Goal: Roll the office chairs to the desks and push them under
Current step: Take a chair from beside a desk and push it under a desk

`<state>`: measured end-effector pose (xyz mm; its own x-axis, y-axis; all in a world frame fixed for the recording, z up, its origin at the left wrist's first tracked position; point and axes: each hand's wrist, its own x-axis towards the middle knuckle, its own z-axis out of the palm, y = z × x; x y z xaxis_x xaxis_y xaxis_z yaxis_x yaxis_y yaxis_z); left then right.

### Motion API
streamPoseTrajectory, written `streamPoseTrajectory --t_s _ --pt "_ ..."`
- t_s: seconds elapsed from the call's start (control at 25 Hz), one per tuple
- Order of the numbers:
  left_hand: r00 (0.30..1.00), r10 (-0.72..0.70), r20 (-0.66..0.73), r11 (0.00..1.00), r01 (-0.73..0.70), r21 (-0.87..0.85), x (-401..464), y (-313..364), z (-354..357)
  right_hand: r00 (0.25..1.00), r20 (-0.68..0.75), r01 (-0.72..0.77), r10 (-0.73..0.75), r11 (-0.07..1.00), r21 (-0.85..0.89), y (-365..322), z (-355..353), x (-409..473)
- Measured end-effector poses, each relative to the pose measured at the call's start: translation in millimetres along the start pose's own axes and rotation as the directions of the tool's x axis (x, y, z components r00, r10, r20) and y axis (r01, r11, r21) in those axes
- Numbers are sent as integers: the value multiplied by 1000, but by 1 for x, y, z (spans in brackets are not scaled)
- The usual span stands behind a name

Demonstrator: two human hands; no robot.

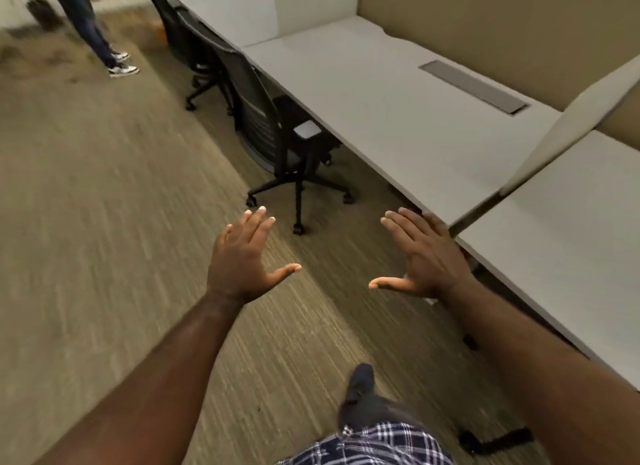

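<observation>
Black office chair (273, 132) sits tucked against the grey tabletop (398, 118) ahead of you; your left hand (242, 256) and right hand (422, 256) hover over carpet, fingers apart, holding nothing.

The nearest office chair (273, 132) stands tucked against the front edge of the long desk (381, 94). A second chair (180, 31) is farther along that desk. Partition panels (502, 24) rise behind the desk; another desk (571, 229) adjoins its near end.
</observation>
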<state>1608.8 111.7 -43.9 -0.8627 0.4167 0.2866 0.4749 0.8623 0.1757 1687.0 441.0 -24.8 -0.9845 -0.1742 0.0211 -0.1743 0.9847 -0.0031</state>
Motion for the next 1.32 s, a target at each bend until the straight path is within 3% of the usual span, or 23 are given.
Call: streamPoseTrajectory --t_s 0.12,0.44,0.72,1.0,1.32 --pt "1000 4 30 998 -5 55 11 -24 -2 999 4 38 -38 999 3 -5 6 43" --pt "955 -294 -32 947 295 127 92 -156 -14 963 -25 268 -267 963 28 -37 10 278" --pt "912 -407 -56 903 410 128 132 -253 -11 927 -41 374 -373 927 16 -104 19 423" --pt "929 -369 -28 924 370 99 205 -401 -14 944 -51 326 -325 945 2 -196 36 553" --pt "986 -167 21 981 164 105 328 -524 -33 979 -196 49 -51 999 -12 -235 8 679"
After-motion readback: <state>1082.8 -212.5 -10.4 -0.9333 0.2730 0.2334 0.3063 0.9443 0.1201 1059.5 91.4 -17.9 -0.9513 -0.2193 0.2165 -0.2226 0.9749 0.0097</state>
